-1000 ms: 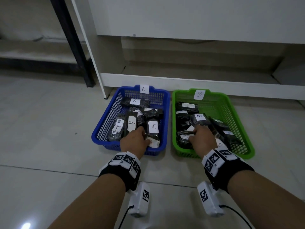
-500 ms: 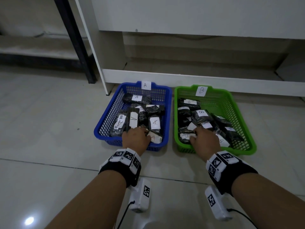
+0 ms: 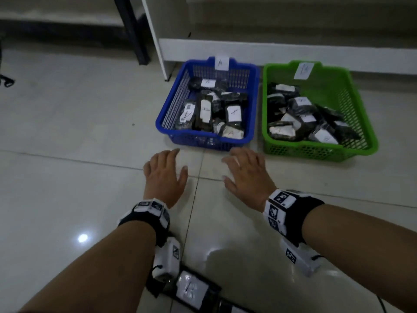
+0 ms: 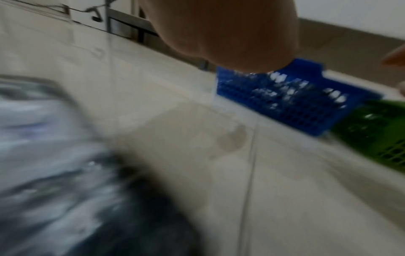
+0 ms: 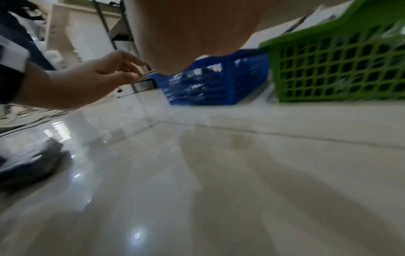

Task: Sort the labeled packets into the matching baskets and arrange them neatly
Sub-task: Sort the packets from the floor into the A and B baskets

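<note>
Packets with white labels already fill much of both baskets. On the left stands the blue basket [image 3: 252, 123], with a tag that reads A on its far rim; the dark packets in the blue basket [image 3: 206, 109] show labels marked A where the writing can be read. Just beside it, on the right, stands the green basket [image 3: 370, 141], and its tag is too blurred to read with certainty. The packets in the green basket [image 3: 300, 116] lie in a loose heap, some tilted over others, and their letters are mostly not legible.

Both hands hover over the tiled floor [image 3: 67, 132], on the near side of the baskets and apart from them. The left hand [image 3: 165, 176] has its fingers spread and relaxed, and it holds nothing. The right hand [image 3: 247, 172] is the same, with the fingers apart and empty.

At the near edge of the head view, close to the person, one more labeled packet [image 3: 191, 290] lies on the floor, and part of another seems to be beside it. Its letter cannot be read.

The sorting looks mostly done, but not finished: at least this packet must go to its basket. The heap in the green basket probably also needs some arranging, while the blue one looks more orderly.
</note>
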`<state>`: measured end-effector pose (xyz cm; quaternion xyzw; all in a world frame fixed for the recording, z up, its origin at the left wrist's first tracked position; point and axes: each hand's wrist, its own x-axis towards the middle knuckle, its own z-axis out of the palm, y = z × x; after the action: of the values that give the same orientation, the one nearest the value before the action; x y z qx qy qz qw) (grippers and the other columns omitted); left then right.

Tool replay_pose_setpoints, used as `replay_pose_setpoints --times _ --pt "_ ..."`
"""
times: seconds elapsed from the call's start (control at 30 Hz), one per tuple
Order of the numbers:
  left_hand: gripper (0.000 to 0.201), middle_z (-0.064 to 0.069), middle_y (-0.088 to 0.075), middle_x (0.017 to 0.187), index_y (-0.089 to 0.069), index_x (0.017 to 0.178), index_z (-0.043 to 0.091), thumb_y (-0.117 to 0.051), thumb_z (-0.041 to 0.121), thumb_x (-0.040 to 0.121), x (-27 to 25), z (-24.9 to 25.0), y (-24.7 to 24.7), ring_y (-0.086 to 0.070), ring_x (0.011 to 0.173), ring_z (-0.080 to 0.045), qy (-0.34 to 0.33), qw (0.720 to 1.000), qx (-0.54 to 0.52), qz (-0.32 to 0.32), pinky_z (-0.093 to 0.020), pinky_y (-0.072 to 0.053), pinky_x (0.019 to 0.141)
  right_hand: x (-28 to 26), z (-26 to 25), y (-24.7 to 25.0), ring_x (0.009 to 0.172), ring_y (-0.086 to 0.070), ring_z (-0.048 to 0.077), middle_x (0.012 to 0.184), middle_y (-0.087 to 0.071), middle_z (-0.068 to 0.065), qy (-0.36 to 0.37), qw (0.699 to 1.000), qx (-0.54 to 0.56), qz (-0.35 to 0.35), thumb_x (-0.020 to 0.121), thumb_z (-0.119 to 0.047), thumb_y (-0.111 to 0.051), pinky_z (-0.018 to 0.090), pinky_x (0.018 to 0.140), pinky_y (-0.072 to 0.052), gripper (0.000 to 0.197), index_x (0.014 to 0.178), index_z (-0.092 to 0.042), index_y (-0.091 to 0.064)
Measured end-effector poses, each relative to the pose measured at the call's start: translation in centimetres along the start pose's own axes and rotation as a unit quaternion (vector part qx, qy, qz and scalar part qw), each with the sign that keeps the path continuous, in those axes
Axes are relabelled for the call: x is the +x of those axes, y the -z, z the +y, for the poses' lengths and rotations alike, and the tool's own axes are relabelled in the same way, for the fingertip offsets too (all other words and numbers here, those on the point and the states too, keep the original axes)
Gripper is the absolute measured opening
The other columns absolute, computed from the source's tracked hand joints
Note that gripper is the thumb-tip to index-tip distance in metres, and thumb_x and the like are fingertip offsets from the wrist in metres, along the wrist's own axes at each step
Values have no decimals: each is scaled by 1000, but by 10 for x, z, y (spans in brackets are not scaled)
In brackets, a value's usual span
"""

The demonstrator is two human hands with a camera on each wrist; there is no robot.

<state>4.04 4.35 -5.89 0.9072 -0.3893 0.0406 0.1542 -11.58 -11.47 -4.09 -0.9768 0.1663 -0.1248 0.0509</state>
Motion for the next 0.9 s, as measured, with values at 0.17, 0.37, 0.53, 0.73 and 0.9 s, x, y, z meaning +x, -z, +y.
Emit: replay_pose_setpoints --times 0.17,0.37,0.53,0.73,0.9 --pt "72 -6 -53 124 -50 129 25 -24 67 78 -55 -65 12 -47 116 -29 50 992 20 -117 -45 -34 97 -39 -50 -18 112 -43 24 122 -50 5 128 967 99 -198 86 -53 -40 37 95 -36 55 124 -15 -50" --pt "83 3 -51 121 -44 133 42 -27 86 65 -84 -92 23 -49 117 -20 -6 966 5 -260 -37 -39 100 -69 -91 -32 116 -38 25 130 -41 7 199 925 73 -315 81 -72 -41 38 97 -31 79 137 -15 -37" --pt "99 4 -47 124 -37 139 43 -35 93 53 -88 -96 33 -46 117 -18 -55 949 16 -310 -36 -40 100 -72 -114 -30 105 -39 25 117 -44 7 239 918 10 -315 66 -84 -46 39 90 -32 92 124 -13 -46" --pt "63 1 -50 115 -56 117 30 -70 63 65 -79 -88 34 -42 112 -20 -84 934 44 -344 -38 -44 94 -74 -125 -28 108 -39 26 121 -44 10 243 899 37 -364 71 -70 -59 39 89 -32 78 119 -10 -45" --pt "40 -3 -56 102 -46 102 21 -65 48 79 -67 -72 31 -54 95 -26 -90 943 39 -319 -37 -47 78 -68 -126 -22 105 -45 29 116 -47 13 107 873 185 -438 79 -38 -70 38 86 -40 67 129 -12 -32"
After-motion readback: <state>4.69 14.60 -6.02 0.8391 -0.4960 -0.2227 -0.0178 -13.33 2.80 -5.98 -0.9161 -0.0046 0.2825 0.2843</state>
